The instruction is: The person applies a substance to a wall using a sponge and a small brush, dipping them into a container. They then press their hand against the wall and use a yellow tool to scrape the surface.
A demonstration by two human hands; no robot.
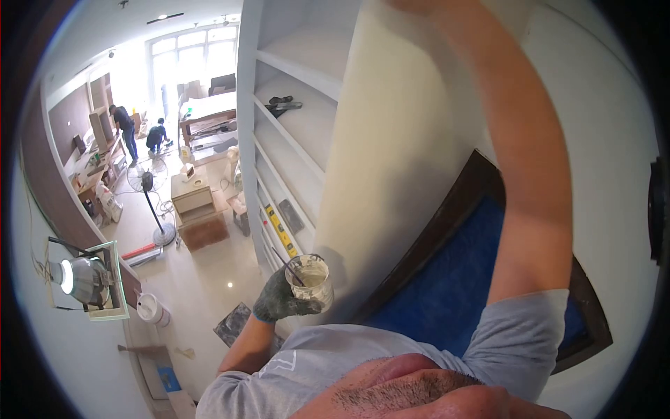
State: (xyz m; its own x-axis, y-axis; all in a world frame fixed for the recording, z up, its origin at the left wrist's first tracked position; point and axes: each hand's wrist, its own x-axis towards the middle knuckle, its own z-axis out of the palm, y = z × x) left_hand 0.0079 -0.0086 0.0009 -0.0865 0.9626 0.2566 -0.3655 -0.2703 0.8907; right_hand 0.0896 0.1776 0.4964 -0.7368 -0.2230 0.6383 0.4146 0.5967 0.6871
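Observation:
My left hand (279, 299), in a dark grey work glove, is wrapped round a small plastic tub (317, 290) smeared with pale paste. Pale, wet-looking material lies in the tub, and a thin dark stick (287, 267) leans out over its rim. My bare right arm is raised along the cream wall panel (391, 140). Only a blurred bit of my right hand (412, 5) shows at the top edge; its fingers and anything in them are out of frame.
White shelves (296, 146) stand beside the tub, with a yellow spirit level (279, 227) and dark tools (280, 106). A dark-framed blue panel (447, 265) is at right. A work lamp (80, 279), white bucket (153, 309) and standing fan (148, 183) are left. Two people work far back.

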